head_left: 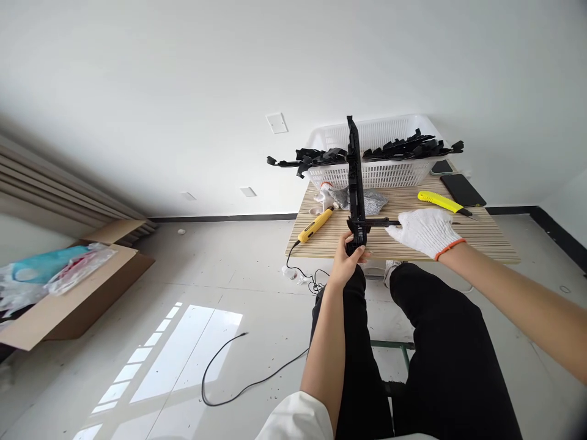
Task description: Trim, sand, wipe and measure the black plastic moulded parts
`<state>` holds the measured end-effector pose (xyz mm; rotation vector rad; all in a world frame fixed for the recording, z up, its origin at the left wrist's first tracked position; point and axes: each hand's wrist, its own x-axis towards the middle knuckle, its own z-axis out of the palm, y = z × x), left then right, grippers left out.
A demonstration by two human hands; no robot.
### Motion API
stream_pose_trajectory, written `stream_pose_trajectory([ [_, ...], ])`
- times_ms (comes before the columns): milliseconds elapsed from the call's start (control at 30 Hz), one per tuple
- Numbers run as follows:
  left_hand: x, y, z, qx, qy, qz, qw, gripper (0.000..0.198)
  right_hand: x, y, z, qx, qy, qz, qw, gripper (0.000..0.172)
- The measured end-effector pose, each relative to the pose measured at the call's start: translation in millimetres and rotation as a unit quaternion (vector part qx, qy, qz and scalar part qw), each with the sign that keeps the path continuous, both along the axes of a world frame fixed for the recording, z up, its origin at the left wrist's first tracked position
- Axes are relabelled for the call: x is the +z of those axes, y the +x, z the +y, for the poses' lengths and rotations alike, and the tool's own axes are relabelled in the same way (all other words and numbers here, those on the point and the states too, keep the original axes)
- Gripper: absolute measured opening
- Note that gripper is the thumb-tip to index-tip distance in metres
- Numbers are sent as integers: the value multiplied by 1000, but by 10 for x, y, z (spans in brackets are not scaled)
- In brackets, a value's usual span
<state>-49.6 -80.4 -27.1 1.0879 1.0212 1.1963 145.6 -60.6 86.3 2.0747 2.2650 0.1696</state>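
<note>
My bare left hand [347, 260] is closed round the lower end of a long black plastic part [355, 177], which stands up over the front of the table. A thin black arm [380, 223] sticks out to the right from its lower end. My right hand [424, 231], in a white knit glove with an orange cuff, is closed at the far end of that arm; a thin dark tip shows beyond the glove. Whether the glove grips the arm or a separate slim tool, I cannot tell. Behind the part, a white basket [389, 174] holds several similar black pieces [406, 146].
On the wooden table [321, 244] lie a yellow corded tool [315, 225], a yellow cutter [439, 200] with its blade out, a black phone [463, 190] and grey-white gloves [373, 200]. A cable [257, 384] crosses the floor. An open carton [87, 293] stands left.
</note>
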Motion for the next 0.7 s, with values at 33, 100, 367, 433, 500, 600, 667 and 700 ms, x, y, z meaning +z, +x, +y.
stream_pose_trajectory([
  [33,-2,8,2,1,2,3,1000,52,-4,-12,-4,-16,-14,3,1000,58],
  [100,0,23,1,5,5,7,1000,52,-8,-25,-9,-32,-29,3,999,62],
  [367,14,34,-41,-27,29,27,999,52,-25,-48,-39,-16,-2,2,1000,73],
  [433,1,37,-38,-28,31,22,999,54,-51,-38,-60,-12,3,6,1000,64],
  [500,-16,49,-27,-19,22,16,999,53,-74,-3,-77,-6,12,2,1000,60],
  [600,-26,57,-14,-12,10,9,1000,55,-97,68,-83,6,29,-15,999,60],
  [667,-16,46,-13,-18,4,6,1000,60,-110,104,-75,17,29,-26,999,59],
  [700,-7,36,-14,-23,2,3,1000,62,-116,115,-68,22,22,-32,999,58],
])
